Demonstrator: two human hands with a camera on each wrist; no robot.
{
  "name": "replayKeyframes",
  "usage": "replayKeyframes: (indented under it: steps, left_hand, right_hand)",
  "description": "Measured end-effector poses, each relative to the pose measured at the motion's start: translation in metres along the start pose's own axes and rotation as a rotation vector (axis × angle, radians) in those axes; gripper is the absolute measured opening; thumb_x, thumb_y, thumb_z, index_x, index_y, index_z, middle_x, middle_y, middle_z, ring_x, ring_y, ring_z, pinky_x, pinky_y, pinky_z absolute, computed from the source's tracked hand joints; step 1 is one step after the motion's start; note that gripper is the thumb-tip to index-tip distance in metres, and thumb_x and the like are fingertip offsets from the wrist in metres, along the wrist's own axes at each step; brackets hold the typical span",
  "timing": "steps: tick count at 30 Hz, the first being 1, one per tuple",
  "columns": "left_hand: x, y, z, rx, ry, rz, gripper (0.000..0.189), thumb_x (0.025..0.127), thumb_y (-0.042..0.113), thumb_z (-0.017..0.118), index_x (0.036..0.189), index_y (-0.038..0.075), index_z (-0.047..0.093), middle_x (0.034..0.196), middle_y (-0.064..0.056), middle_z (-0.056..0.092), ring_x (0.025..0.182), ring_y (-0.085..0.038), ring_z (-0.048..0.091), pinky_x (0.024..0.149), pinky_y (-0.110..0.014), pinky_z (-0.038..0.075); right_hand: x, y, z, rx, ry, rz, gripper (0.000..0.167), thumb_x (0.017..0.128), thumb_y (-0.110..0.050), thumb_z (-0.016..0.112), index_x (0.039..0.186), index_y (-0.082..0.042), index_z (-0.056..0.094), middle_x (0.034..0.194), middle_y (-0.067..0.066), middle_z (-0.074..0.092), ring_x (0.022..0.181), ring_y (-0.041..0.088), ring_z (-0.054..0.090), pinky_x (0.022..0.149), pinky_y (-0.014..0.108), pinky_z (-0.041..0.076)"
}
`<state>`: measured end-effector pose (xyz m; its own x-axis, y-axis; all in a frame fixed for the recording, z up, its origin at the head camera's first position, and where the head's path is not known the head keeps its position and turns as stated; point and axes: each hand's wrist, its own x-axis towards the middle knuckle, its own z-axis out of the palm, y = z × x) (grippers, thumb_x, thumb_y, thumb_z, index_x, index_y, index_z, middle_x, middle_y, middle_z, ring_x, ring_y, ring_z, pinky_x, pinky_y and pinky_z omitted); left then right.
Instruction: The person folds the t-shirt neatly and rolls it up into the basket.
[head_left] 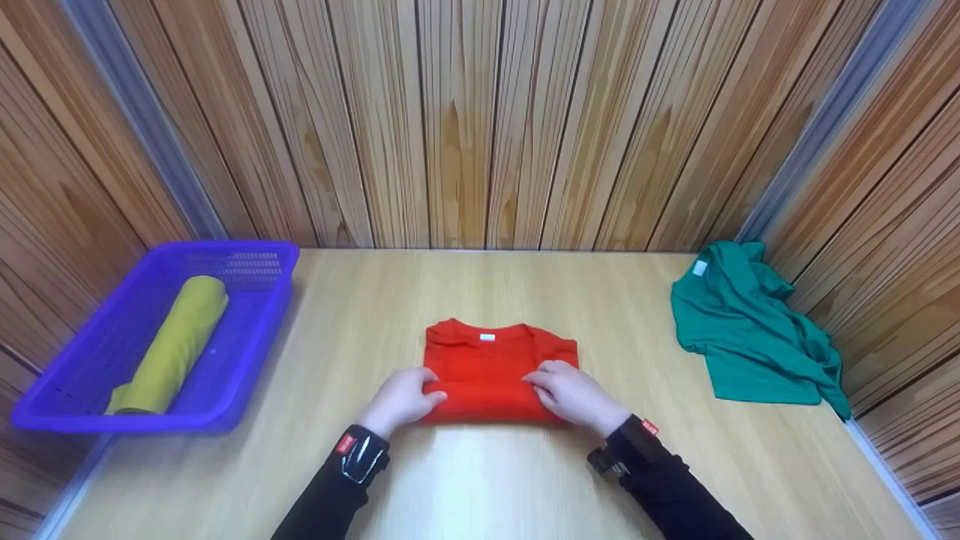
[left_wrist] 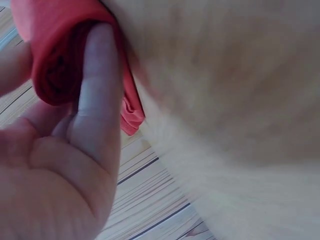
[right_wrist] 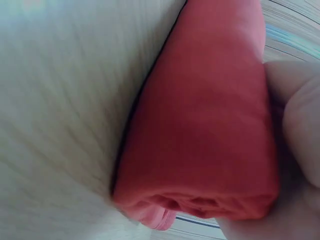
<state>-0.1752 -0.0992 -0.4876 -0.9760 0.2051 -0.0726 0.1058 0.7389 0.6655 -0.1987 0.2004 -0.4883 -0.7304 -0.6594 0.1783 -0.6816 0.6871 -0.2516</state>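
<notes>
A red shirt lies in front of me, its near part rolled up and its collar with a white label at the far side. My left hand grips the left end of the roll; the left wrist view shows fingers and thumb around the coiled cloth. At the right end my right hand holds the roll, fingertips on top. In the right wrist view the rolled cloth shows its layered end, with part of the hand at the frame's right edge.
On the left stands a purple basket with a rolled yellow cloth inside. A crumpled green shirt lies at the right, by the side wall. Wooden panels close off the table's back and sides.
</notes>
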Motion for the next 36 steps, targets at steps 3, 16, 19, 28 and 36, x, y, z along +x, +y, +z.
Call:
replayKeyframes:
  steps: [3, 16, 19, 28, 36]
  left_hand:
    - [0.002, 0.002, 0.000, 0.009, -0.006, -0.028, 0.035, 0.086, 0.019, 0.076, 0.113, -0.001, 0.067, 0.097, -0.008, 0.066, 0.090, -0.026, 0.061, 0.087, -0.045, 0.051]
    - [0.004, 0.005, -0.001, 0.007, -0.027, -0.063, 0.037, 0.086, 0.018, 0.076, 0.116, -0.002, 0.066, 0.101, -0.011, 0.067, 0.094, -0.028, 0.061, 0.090, -0.047, 0.050]
    - [0.003, 0.006, -0.001, 0.017, -0.024, -0.057, 0.038, 0.087, 0.018, 0.075, 0.117, -0.003, 0.066, 0.102, -0.012, 0.066, 0.095, -0.029, 0.061, 0.091, -0.048, 0.049]
    - [-0.009, 0.007, 0.005, 0.184, 0.123, 0.082, 0.030, 0.088, 0.021, 0.073, 0.107, -0.001, 0.065, 0.083, -0.008, 0.064, 0.078, -0.025, 0.063, 0.074, -0.042, 0.053]
    - [-0.028, 0.006, 0.015, 0.470, 0.340, 0.411, 0.046, 0.081, 0.016, 0.081, 0.120, -0.003, 0.064, 0.114, -0.019, 0.067, 0.104, -0.033, 0.065, 0.087, -0.043, 0.054]
  right_hand:
    - [0.000, -0.003, 0.001, -0.053, 0.065, -0.024, 0.024, 0.090, -0.008, 0.068, 0.114, -0.005, 0.071, 0.101, 0.009, 0.067, 0.095, 0.025, 0.063, 0.089, 0.040, 0.051]
    - [-0.019, -0.027, -0.004, -0.230, 0.126, -0.151, 0.058, 0.083, -0.016, 0.079, 0.134, -0.001, 0.059, 0.131, 0.015, 0.062, 0.120, 0.029, 0.059, 0.098, 0.048, 0.047]
    - [-0.022, -0.031, -0.003, -0.278, 0.088, -0.137, 0.060, 0.082, -0.016, 0.081, 0.135, -0.001, 0.058, 0.132, 0.017, 0.061, 0.122, 0.030, 0.058, 0.098, 0.046, 0.048]
    - [-0.023, -0.030, 0.005, -0.360, 0.082, -0.140, 0.051, 0.086, -0.006, 0.075, 0.134, -0.001, 0.060, 0.130, 0.017, 0.062, 0.121, 0.028, 0.059, 0.099, 0.042, 0.048]
    - [-0.022, -0.028, 0.005, -0.322, 0.075, -0.132, 0.053, 0.085, -0.005, 0.076, 0.135, 0.000, 0.059, 0.132, 0.017, 0.061, 0.123, 0.029, 0.058, 0.100, 0.043, 0.047]
